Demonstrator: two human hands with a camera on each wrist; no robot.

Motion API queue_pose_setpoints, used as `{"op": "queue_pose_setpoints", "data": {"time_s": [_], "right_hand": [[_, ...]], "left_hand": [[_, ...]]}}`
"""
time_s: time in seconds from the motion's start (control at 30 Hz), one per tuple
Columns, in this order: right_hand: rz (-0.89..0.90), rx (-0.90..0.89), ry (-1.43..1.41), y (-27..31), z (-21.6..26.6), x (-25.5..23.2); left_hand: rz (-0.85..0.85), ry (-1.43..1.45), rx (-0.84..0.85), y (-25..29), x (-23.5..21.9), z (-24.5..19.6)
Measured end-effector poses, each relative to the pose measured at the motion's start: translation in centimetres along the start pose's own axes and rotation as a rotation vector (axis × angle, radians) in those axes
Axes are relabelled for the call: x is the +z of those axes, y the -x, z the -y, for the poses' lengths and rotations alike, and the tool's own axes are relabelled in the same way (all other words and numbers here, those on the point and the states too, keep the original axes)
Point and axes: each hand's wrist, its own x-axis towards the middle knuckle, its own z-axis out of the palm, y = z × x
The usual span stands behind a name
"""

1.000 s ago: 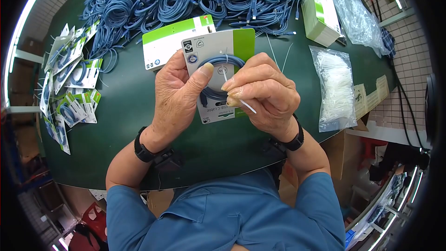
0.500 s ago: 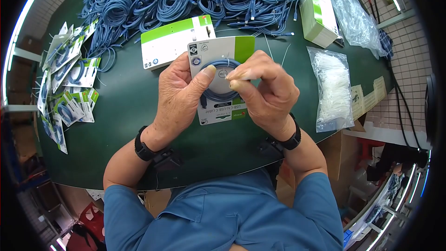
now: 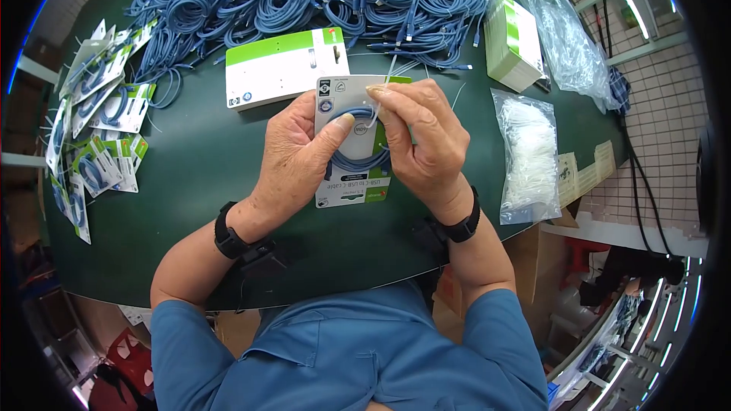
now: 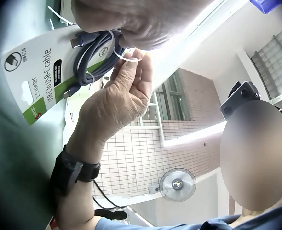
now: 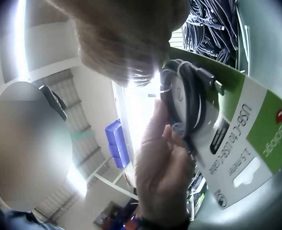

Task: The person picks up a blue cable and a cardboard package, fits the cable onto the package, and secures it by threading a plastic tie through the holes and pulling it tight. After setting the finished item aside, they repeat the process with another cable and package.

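My left hand (image 3: 293, 152) grips a white and green cable card (image 3: 341, 94) by its left side, thumb pressing on the coil. On the card's face lies a coiled blue USB cable (image 3: 358, 161), its plugs showing in the left wrist view. A thin white cable tie (image 4: 123, 56) loops through the card and round the coil. Thumb and fingertips of my right hand (image 3: 426, 133) pinch this tie above the coil, its tail standing up past the card's top edge. In the right wrist view, the card's printed lower part (image 5: 236, 143) faces the camera.
A heap of coiled blue cables (image 3: 282, 0) covers the back. Behind my hands lies a stack of cards (image 3: 282, 68). Finished carded cables (image 3: 99, 160) pile up at left. At right are another card stack (image 3: 514, 42), a bag of white ties (image 3: 528, 156) and clear plastic bags (image 3: 571, 46).
My right hand has shifted up from the coil's middle toward the card's top. The tie's tail, which pointed down toward me, now points up and away. My left hand keeps its grip.
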Motion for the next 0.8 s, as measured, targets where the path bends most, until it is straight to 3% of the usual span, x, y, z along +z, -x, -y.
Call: {"op": "queue_pose_setpoints", "data": {"time_s": [0.3,0.8], "right_hand": [[0.127,-0.076,0.076,0.1,0.3,-1.1],[0.057,-0.134,0.067,0.6,0.4,-1.2]], "left_hand": [[0.011,-0.028,0.009,0.1,0.0,-0.3],[-0.01,-0.04,0.041,0.2,0.1,-0.6]]}}
